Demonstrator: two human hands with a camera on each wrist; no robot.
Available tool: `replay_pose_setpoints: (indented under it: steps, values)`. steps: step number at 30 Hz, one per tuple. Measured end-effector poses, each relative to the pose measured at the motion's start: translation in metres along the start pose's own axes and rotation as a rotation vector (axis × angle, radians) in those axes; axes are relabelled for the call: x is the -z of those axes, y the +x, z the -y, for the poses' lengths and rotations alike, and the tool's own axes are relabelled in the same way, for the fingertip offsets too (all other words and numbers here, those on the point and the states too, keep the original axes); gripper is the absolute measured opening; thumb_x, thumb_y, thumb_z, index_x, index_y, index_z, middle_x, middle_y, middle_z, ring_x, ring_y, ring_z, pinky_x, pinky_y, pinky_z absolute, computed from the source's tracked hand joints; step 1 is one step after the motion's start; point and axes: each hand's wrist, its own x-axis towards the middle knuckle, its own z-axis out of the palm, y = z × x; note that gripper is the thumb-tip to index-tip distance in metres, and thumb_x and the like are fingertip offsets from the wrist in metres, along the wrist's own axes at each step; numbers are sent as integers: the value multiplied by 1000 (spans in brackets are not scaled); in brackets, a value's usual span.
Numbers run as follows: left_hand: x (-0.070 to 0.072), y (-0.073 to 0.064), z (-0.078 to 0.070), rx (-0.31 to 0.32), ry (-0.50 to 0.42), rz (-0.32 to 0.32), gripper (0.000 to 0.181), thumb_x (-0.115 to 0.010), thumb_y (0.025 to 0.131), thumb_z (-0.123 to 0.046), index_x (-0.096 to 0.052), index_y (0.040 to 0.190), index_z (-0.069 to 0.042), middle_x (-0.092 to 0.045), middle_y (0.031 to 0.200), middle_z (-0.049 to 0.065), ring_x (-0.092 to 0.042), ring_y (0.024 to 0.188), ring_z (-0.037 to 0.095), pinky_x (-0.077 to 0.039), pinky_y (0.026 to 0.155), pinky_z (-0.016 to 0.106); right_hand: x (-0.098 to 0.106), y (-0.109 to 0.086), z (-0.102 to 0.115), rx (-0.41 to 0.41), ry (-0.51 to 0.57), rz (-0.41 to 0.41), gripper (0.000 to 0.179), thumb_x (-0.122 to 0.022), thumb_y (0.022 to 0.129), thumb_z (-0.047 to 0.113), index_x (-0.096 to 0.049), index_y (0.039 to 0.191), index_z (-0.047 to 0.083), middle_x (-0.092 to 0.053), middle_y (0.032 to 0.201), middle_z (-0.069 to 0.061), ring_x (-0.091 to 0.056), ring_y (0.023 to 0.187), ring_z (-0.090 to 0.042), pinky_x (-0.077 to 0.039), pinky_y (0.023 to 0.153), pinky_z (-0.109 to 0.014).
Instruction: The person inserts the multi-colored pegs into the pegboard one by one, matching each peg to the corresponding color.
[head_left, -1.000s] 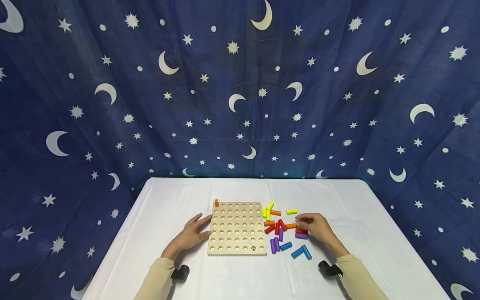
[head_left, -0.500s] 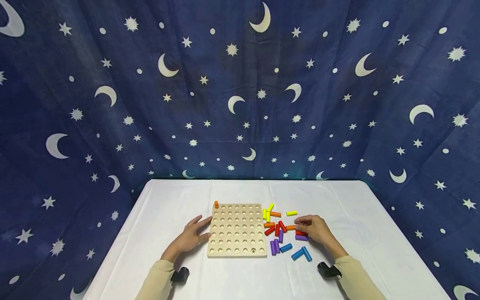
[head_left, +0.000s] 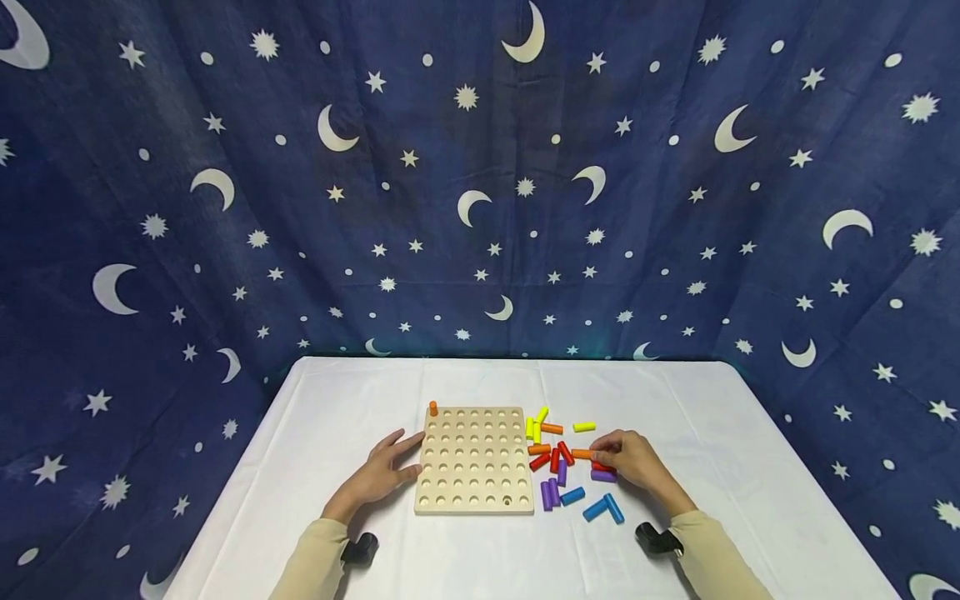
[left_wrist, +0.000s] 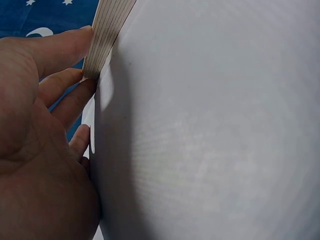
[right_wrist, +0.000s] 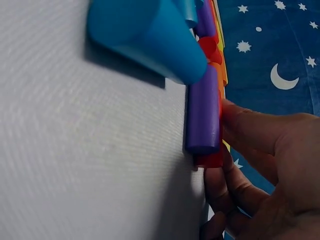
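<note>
My left hand (head_left: 382,473) rests beside the light wooden pegboard (head_left: 474,458), thumb and fingertips touching its left edge; the left wrist view shows the fingers extended against the board's side (left_wrist: 107,40). An orange peg (head_left: 432,408) stands upright at the board's far left corner. To the right of the board, my right hand (head_left: 633,457) pinches the right end of a lying orange peg (head_left: 582,454). A red peg (head_left: 602,467) lies partly under that hand, with a purple peg (head_left: 603,476) just nearer. Up close, the right wrist view shows the purple peg (right_wrist: 204,110) covering much of the grip.
Loose yellow (head_left: 537,432), red (head_left: 554,460), purple (head_left: 546,496) and blue pegs (head_left: 595,509) lie between the board and my right hand. A white cloth covers the table (head_left: 360,387). Behind it hangs a dark blue curtain (head_left: 420,317) with moons and stars.
My right hand shifts very slightly at the orange peg, its fingers closing around the peg's right end. The left hand and the board stay in place.
</note>
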Motion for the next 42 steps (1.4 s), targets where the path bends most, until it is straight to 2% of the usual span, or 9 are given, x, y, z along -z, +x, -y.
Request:
replay_pose_setpoints:
  steps: [5,10,16,24,30,35,42]
  values:
    - [1,-1,-2,-15,3,1,61,-71,88,-35,-51,144,-23,-29,158,22,-22,146,49,-22,112,73,5,0,-1,1,12,11,10,-73,89,19,-74,95,10,-69,87,-1,-55,79,-13,-46,73,-29]
    - [2,-1,-2,-21,8,2,61,-71,88,-35,-52,144,-22,-30,158,22,-22,146,49,-22,112,72,7,-1,-2,-1,54,-2,9,-69,92,16,-71,97,10,-71,89,-2,-58,80,-13,-48,76,-30]
    - [1,-1,-3,-22,11,4,61,-71,88,-34,-51,144,-22,-30,158,23,-23,146,50,-22,112,72,8,-1,-2,2,130,-42,11,-68,92,14,-69,100,6,-71,84,-2,-60,75,-11,-48,70,-23]
    - [2,0,-3,-5,6,7,61,-71,88,-36,-51,144,-23,-29,158,22,-22,146,49,-22,112,72,13,1,10,23,200,-117,17,-68,91,11,-70,107,4,-71,90,-7,-59,75,-9,-47,62,-20]
    - [2,1,-1,0,0,4,62,-72,87,-36,-51,144,-24,-29,159,21,-22,147,49,-22,112,72,15,5,23,12,214,-106,21,-68,92,13,-70,110,4,-72,98,-11,-60,84,-14,-48,57,-23]
    - [2,0,-2,4,-4,5,62,-72,87,-36,-52,144,-24,-29,158,22,-22,146,49,-22,112,73,13,9,31,17,217,-114,21,-66,92,12,-70,112,5,-72,102,-11,-63,93,-21,-49,63,-24]
    - [0,1,-2,13,-1,2,61,-72,87,-35,-51,144,-24,-30,159,20,-23,146,48,-23,112,72,9,12,47,60,219,-136,25,-65,94,15,-71,116,7,-73,105,-10,-65,99,-27,-50,80,-29]
